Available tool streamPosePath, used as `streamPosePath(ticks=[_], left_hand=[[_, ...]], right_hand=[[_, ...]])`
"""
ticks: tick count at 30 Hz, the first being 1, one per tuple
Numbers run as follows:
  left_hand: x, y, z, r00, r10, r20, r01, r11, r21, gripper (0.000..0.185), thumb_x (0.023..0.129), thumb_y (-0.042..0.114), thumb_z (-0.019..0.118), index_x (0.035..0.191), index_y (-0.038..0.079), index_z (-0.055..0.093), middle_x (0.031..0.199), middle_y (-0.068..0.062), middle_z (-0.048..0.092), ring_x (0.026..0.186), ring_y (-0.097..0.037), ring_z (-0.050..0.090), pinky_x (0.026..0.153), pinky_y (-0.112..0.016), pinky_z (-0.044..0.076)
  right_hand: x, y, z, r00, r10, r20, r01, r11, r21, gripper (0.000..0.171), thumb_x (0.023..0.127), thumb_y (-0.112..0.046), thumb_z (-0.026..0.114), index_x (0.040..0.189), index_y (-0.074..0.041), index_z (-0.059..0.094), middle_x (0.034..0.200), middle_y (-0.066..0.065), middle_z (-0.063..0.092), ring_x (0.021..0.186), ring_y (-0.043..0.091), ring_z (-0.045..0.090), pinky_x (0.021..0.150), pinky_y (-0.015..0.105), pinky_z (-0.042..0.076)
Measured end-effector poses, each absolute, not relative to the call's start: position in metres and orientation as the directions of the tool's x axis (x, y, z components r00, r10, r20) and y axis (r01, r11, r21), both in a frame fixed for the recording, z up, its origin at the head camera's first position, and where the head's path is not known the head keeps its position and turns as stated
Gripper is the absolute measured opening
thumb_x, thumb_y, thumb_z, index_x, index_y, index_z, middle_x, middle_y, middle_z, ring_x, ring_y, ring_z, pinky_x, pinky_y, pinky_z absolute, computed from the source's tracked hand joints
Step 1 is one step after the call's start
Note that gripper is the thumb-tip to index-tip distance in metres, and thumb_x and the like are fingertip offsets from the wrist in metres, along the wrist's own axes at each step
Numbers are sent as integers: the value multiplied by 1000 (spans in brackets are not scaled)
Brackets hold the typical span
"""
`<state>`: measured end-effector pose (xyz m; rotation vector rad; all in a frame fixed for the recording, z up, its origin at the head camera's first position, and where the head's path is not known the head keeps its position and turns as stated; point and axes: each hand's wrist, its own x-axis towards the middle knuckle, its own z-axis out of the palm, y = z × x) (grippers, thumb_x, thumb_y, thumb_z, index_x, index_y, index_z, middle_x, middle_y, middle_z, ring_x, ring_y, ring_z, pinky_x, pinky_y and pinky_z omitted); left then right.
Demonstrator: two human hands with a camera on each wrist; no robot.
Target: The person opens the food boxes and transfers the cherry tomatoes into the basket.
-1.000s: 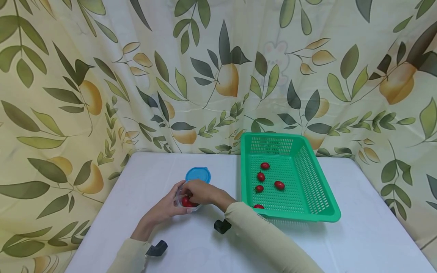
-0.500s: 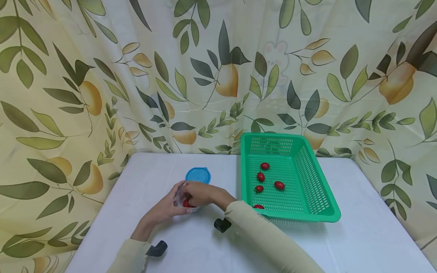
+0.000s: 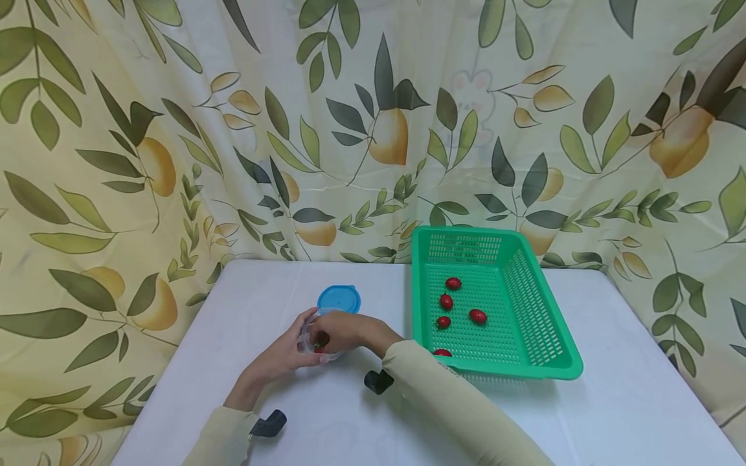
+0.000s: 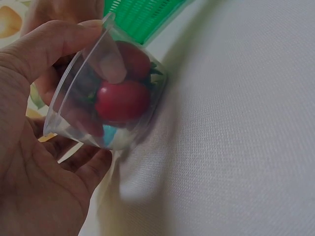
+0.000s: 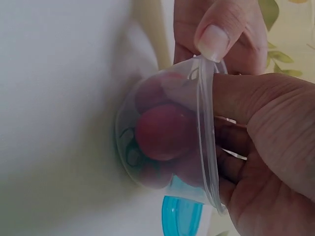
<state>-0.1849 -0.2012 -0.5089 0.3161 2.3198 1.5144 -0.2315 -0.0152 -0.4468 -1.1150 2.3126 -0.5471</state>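
Observation:
My left hand holds a clear plastic cup by its rim, thumb on one side and fingers on the other. The cup leans on the white cloth. Several red cherry tomatoes with green stems lie inside, seen through the wall in both wrist views. From above, my right hand reaches into the cup. Its thumb presses on the upper tomato, and its fingertips on the far side are largely hidden. The hand appears to pinch that tomato. A blue lid lies flat just behind the cup.
To the right stands a green perforated basket with several cherry tomatoes spread over its left half. My right forearm crosses near its front left corner. A patterned curtain hangs behind the white-covered table.
My right hand has sunk slightly deeper into the cup, and less red shows beneath its fingers in the head view. The left hand, lid and basket have stayed put.

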Motion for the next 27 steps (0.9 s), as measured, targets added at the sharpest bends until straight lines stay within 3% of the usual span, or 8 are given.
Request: streamPosePath(ticks=[19,27], left_hand=[[-185,-199,-508,-906,390,-162,5,394,919,105,83,31,84,162,21,16,169,-11,16,154,-37,18,117,-69,22],[-183,-200,-506,-913,368,-175,-18,392,920,105,81,33,86,161,28,18,167,-6,21,151,-34,22,117,-68,24]], right_hand=[[-234,-15,-445,-508,-817,-274,-636,570,-520,20,93,-9,74,112,-12,75,99,-5,71,87,5,60,82,17,53],[-232,-10,-439,-559,-809,-181,-597,545,-589,28,94,-9,72,122,-8,71,108,-2,72,91,4,63,78,15,54]])
